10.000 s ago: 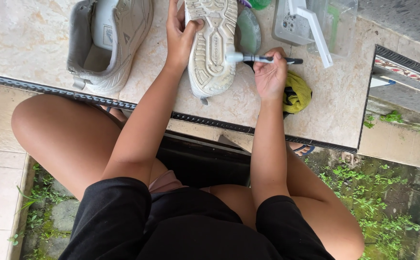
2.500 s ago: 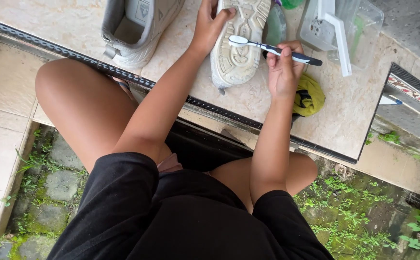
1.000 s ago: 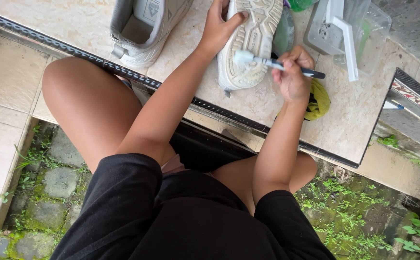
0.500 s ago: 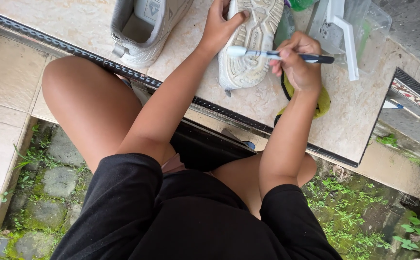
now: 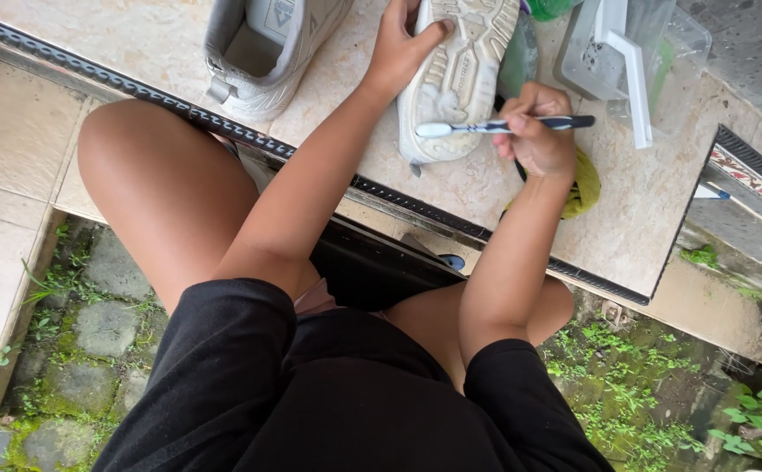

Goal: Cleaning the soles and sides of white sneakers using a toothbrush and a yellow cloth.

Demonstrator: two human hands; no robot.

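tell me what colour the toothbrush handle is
Dark blue toothbrush handle with a white head, clearest in the head view.

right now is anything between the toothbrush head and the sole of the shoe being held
Nothing visible. The toothbrush in the right hand has its head right at the heel end of the upturned shoe's sole, which the left hand steadies.

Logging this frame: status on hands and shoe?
Left hand steadies upturned shoe. Right hand holds toothbrush, bristles on sole. Nothing blocking.
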